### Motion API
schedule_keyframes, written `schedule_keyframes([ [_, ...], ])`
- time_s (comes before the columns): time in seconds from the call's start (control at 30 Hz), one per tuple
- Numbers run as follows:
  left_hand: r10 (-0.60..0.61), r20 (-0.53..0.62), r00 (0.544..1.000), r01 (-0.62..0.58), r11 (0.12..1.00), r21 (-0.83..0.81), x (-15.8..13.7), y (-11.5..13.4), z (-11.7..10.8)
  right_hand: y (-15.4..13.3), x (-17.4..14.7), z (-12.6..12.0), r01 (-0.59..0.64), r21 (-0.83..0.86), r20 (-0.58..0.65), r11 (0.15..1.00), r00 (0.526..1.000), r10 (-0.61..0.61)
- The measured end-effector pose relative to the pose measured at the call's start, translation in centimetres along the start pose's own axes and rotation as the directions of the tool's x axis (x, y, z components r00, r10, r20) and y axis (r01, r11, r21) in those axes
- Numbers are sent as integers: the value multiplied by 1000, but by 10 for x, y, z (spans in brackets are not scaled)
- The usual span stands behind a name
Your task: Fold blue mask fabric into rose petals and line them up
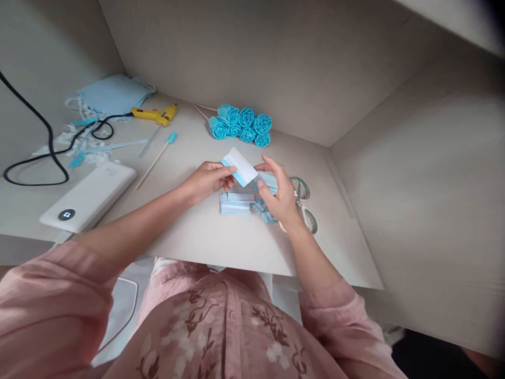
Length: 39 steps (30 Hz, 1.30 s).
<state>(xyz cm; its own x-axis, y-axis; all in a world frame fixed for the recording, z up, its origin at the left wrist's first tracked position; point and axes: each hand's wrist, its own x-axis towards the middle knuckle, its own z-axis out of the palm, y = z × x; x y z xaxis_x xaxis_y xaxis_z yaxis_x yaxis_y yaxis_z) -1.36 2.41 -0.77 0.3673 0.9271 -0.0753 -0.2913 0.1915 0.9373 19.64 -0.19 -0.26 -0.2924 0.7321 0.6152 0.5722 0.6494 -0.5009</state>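
Note:
My left hand (211, 178) is closed, pinching a folded white and light-blue piece of fabric (243, 167) between thumb and fingers. My right hand (278, 192) is just to the right of it, its fingers curved and apart, with nothing visibly gripped. Behind its thumb some light-blue pieces (267, 181) show in part. Below the hands lies a small stack of folded blue and white pieces (235, 204). Small blue scraps (263, 210) are beside that stack, and scissors (302, 190) with white and green handles lie partly behind my right hand.
Several blue fabric roses (240, 126) on sticks lie at the back. To the left are a yellow glue gun (155, 114), a blue-tipped stick (155, 158), a white power bank (90, 195), stacked face masks (114, 93), scraps (92, 150) and a black cable (49, 134). Panels enclose the desk.

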Motion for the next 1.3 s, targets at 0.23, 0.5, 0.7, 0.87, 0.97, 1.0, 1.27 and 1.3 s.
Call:
schedule_keyframes([
  [0.23, -62, 26, 998, 63, 997, -33, -2, 2, 0, 1, 2, 1, 255, -231, 153, 939, 962, -224],
  [0.5, -36, 54, 998, 28, 990, 136, -2, -3, 1, 4, 1, 8, 280, -150, 88, 948, 959, -269],
  [0.7, 11, -2, 1000, -10, 965, 261, -1, -3, 1, 7, 1, 11, 163, -74, 41, 984, 986, -160],
  [0.87, 47, -50, 998, -25, 924, 381, -3, -1, 4, 4, -1, 14, 47, 33, -22, 998, 999, -46],
  [0.97, 64, -42, 997, -41, 911, 410, -4, -1, 6, 2, -2, 14, -66, 124, -26, 990, 997, 69],
  [1.0, 68, -31, 997, -48, 907, 419, -4, -1, 6, 1, -2, 14, -96, 149, -20, 984, 995, 100],
  [1.27, 95, 14, 995, -91, 883, 460, -4, -3, 5, -5, 0, 15, -208, 223, -11, 952, 976, 215],
  [1.3, 97, 16, 995, -93, 880, 465, -4, -3, 4, -6, 0, 15, -222, 217, -4, 951, 974, 228],
])
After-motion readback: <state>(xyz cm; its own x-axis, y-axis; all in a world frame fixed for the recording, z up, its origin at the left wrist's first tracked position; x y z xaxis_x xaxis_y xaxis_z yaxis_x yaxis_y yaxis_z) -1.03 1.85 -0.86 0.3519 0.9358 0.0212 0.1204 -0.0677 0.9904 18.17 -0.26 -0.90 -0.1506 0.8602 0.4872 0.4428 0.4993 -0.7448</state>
